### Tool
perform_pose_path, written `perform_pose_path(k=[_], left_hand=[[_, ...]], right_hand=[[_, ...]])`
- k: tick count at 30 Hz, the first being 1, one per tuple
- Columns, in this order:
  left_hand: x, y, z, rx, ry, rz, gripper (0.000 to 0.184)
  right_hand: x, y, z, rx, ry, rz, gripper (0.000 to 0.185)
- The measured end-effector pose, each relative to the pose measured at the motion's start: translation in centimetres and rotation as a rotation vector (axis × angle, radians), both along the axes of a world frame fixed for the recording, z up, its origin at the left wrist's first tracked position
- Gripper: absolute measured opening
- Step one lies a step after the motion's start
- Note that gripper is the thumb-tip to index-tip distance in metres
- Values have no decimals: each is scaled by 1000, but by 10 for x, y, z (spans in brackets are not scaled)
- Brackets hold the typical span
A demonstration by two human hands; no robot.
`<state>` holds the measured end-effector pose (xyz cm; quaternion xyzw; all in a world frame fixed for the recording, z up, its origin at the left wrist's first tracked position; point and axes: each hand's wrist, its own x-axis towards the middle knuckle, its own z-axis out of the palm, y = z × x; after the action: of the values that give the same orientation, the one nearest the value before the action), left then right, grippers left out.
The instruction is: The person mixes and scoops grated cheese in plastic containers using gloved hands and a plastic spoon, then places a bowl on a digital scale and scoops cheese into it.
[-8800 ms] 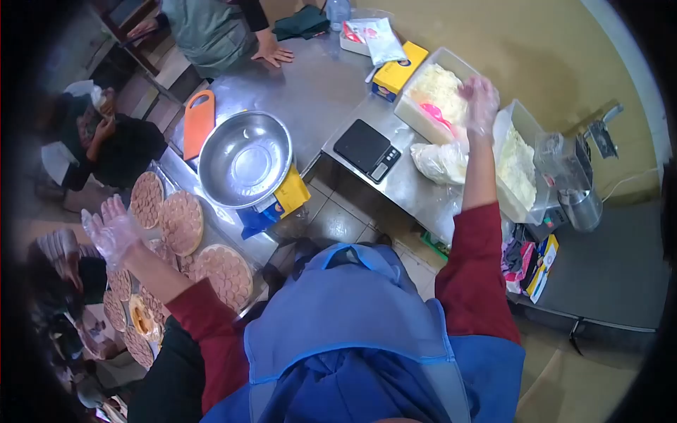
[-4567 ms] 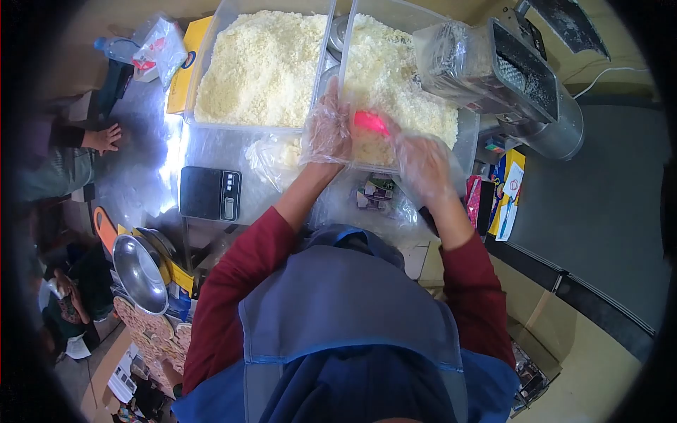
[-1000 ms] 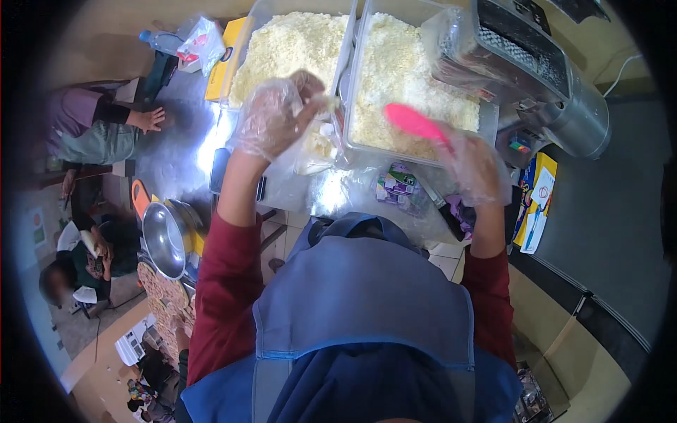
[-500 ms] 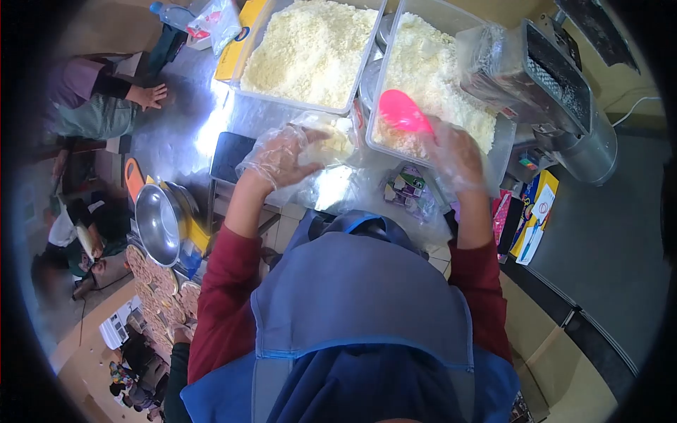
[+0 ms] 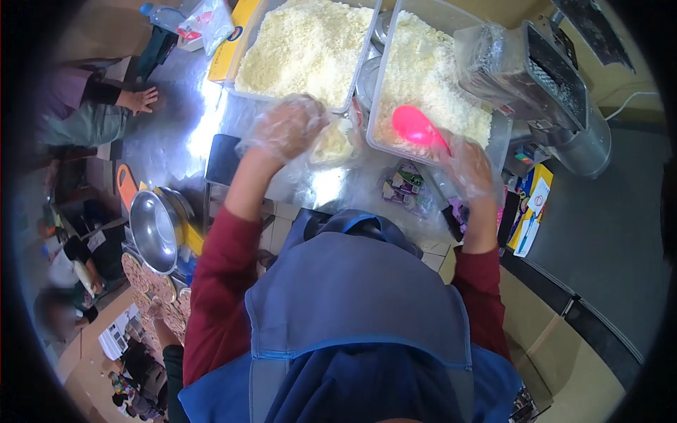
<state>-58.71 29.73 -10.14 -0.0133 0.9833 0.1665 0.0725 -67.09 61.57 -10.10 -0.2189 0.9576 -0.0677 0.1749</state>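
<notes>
In a clear plastic glove, my right hand (image 5: 468, 168) grips the handle of a pink spoon (image 5: 416, 127). The spoon's bowl is over the front of the right tub (image 5: 402, 156), which is heaped with pale grated cheese (image 5: 416, 77). My left hand (image 5: 290, 125), gloved too, is above the steel table at the front rim of the left tub (image 5: 282, 97); its fingers are blurred. Just right of it, an open clear plastic bag (image 5: 334, 144) holds a small heap of the cheese. The left tub is also full of grated cheese (image 5: 303, 49).
A metal grating machine (image 5: 553, 77) stands right of the tubs. Purple packets (image 5: 407, 185) lie at the table's front edge. Steel bowls (image 5: 154, 229) are at lower left, near flat topped rounds (image 5: 159, 285). Another person's hand (image 5: 139, 100) rests over the table's left side.
My left hand has moved up and away from the bag, toward the left tub. My right hand and the pink spoon have shifted slightly right and down.
</notes>
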Motion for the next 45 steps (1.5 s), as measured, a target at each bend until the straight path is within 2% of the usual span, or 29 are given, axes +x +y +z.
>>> perform_pose_path(k=[1,3,6,7,9,11,13,15,19,20,22,27,28,32,34,35,37,38,39,41,42,44,45], left_hand=[[-10,7,-9,-53,-136,70,24],[-17,15,-23,-72,-176,64,24],[-17,14,-51,-65,-182,61,24],[-16,13,-56,-28,-135,66,24],[-15,7,-57,-6,-55,0,24],[-13,6,-47,7,24,-62,23],[-9,9,-25,36,115,75,23],[-6,0,-25,80,140,57,22],[0,-5,-31,208,190,117,22],[0,-6,-32,215,186,121,22],[-4,-8,-35,285,174,102,22],[-14,-2,-31,422,30,30,21],[-16,-1,-30,489,-48,-8,21],[-33,2,-2,533,-80,-154,27],[-44,4,17,458,-283,-52,32],[-47,4,18,451,-284,-57,32],[-52,6,23,152,292,-169,35],[-57,15,25,106,446,-223,33],[-61,31,22,103,444,-225,33],[-73,64,13,123,162,-237,27],[-78,80,15,121,164,-240,27],[-87,103,22,-376,-56,-434,18],[-88,105,13,-378,-53,-438,18]], right_hand=[[0,2,3,7,9,-6,39],[0,1,9,-159,237,-257,35],[-9,-5,1,-5,235,-332,27],[-16,-5,-17,-1,236,-337,27],[-41,-9,-67,-161,558,-123,22],[-76,-27,-82,-76,481,-104,22],[-104,-49,-104,-286,635,-146,33],[-105,-52,-103,-260,556,-161,33],[-103,-71,-59,-153,248,-199,35],[-93,-70,-48,-146,246,-195,35],[-56,-61,-22,-92,174,-83,34],[1,-40,10,-202,259,-50,38],[6,-38,12,-229,257,-67,40],[10,-25,2,-330,257,-107,39],[7,-17,-4,-426,262,-265,41],[5,-13,-10,-432,263,-273,41],[4,-7,-21,-513,341,-339,41],[4,-5,-24,-515,339,-345,41],[4,-7,-25,-518,349,-344,40],[4,-10,-25,-528,367,-346,40],[4,-9,-24,-524,351,-348,40],[5,-7,-23,-520,340,-356,39],[5,-6,-24,-504,346,-337,40]])
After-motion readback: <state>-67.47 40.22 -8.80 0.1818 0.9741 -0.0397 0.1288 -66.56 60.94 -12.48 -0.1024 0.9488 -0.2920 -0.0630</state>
